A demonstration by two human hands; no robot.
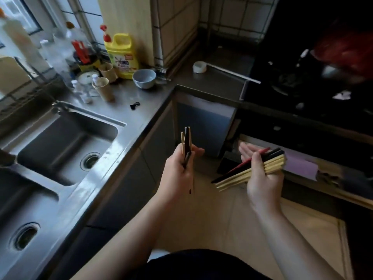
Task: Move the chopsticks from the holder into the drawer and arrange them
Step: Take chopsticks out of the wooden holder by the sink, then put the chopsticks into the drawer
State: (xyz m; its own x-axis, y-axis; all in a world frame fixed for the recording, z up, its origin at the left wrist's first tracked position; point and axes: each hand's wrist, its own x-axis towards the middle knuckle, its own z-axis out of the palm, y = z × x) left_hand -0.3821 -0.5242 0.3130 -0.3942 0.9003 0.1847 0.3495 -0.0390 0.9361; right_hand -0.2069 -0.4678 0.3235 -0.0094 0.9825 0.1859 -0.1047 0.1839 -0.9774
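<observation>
My left hand (178,170) grips a small upright bunch of chopsticks (186,138), dark ones with a pale wooden one, their ends sticking up above my fingers. My right hand (260,174) holds a larger bundle of chopsticks (238,175), several pale wooden, some black and one red, lying nearly flat across my fingers. That bundle hangs in front of the open drawer (302,168) under the stove. Back on the counter stands the holder (82,57) with red utensils left in it, blurred.
A steel double sink (60,142) fills the left. On the counter stand a yellow detergent jug (122,55), a pale bowl (144,78), paper cups (103,88) and bottles. The black stove (302,83) with a red pot is at the right. Tiled floor lies below.
</observation>
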